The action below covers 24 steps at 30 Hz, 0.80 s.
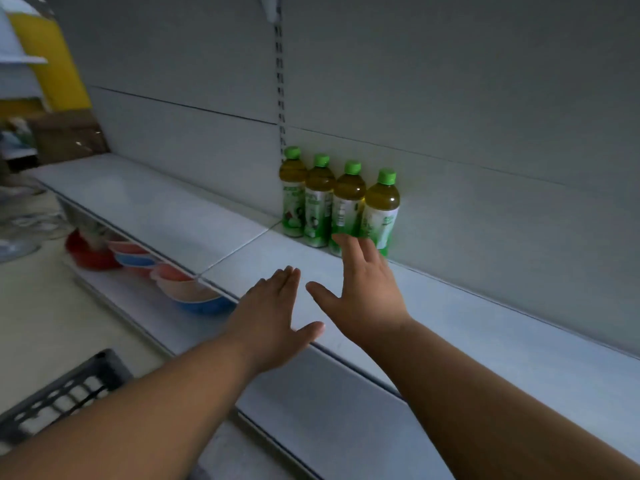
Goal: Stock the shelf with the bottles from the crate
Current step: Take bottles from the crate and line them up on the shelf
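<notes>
Head view, and four bottles [337, 202] stand in a tight row on the shelf [485, 327], backs against the grey rear panel [450, 98], green caps up, long axes vertical, each touching its neighbour. Amber liquid up top, green and white labels below. Right hand [360, 292] is spread wide, fingers straight, holding nothing, fingertips overlapping the bottom of the two rightmost bottles; whether they actually touch, I can't tell. Left hand [277, 313] is flat and open too, fingers together, thumb out, held low over the shelf's front edge and gripping nothing. Both bare forearms reach in from the bottom. Down at lower left, a corner of the dark slatted crate [65, 396] on the pale floor [34, 306]. Under the shelf, a lower shelf carries stacked plastic bowls [187, 289] in red, blue and peach. Far left, something yellow [48, 57], blurred.
</notes>
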Each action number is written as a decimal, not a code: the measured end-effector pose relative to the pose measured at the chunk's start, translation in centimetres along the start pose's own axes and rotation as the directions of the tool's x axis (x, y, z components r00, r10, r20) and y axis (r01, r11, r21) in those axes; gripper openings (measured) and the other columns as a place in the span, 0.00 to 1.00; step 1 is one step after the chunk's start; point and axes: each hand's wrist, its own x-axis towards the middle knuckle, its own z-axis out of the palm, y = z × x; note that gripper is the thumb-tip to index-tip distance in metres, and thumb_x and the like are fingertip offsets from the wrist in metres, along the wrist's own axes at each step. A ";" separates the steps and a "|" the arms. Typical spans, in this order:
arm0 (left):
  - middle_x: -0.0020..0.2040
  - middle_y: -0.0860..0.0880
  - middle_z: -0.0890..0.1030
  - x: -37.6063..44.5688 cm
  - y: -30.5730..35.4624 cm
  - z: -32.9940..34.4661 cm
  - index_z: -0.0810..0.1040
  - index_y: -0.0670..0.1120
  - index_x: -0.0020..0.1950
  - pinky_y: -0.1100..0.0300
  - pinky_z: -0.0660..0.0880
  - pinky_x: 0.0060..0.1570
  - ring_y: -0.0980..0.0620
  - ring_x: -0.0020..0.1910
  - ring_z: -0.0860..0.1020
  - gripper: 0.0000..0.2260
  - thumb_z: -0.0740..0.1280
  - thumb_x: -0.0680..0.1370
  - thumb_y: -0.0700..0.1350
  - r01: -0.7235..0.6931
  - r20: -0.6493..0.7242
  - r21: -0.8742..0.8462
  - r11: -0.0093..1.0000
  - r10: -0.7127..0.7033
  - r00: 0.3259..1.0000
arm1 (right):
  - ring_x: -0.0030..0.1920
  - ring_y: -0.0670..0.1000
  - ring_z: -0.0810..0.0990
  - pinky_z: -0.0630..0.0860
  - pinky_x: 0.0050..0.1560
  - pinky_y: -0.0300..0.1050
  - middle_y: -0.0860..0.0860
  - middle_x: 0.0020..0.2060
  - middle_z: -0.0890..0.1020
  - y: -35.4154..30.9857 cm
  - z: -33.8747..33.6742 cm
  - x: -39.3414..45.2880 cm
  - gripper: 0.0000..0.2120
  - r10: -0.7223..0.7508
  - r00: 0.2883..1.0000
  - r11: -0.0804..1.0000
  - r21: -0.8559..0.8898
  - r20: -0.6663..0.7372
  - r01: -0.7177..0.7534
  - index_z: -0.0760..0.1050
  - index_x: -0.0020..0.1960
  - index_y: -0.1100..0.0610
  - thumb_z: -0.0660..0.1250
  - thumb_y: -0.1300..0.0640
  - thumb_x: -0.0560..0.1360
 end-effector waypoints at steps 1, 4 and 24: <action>0.82 0.50 0.44 -2.1 -1.2 -1.1 0.41 0.47 0.82 0.57 0.43 0.75 0.51 0.80 0.46 0.42 0.57 0.78 0.67 0.038 -0.021 0.009 0.999 -0.038 0.999 | 0.69 0.55 0.68 0.67 0.68 0.49 0.51 0.69 0.69 -1.5 0.4 -0.5 0.37 -0.042 0.998 0.999 0.000 0.036 0.042 0.59 0.77 0.51 0.69 0.41 0.75; 0.82 0.49 0.51 -9.3 -4.7 -4.2 0.47 0.49 0.82 0.56 0.51 0.76 0.50 0.79 0.53 0.43 0.61 0.76 0.68 0.146 -0.092 0.032 0.989 -0.143 0.985 | 0.71 0.56 0.66 0.65 0.70 0.52 0.52 0.71 0.68 -6.7 1.7 -1.9 0.37 -0.173 0.976 0.985 0.019 0.129 0.172 0.59 0.78 0.50 0.69 0.41 0.75; 0.81 0.48 0.56 -40.2 -20.2 -6.6 0.50 0.48 0.82 0.52 0.55 0.76 0.49 0.79 0.56 0.44 0.60 0.74 0.71 0.826 -0.117 0.078 0.558 -0.818 0.564 | 0.69 0.55 0.68 0.68 0.69 0.52 0.52 0.71 0.69 -33.1 17.3 -11.9 0.36 -0.707 0.537 0.687 0.266 0.460 0.676 0.60 0.77 0.50 0.69 0.39 0.74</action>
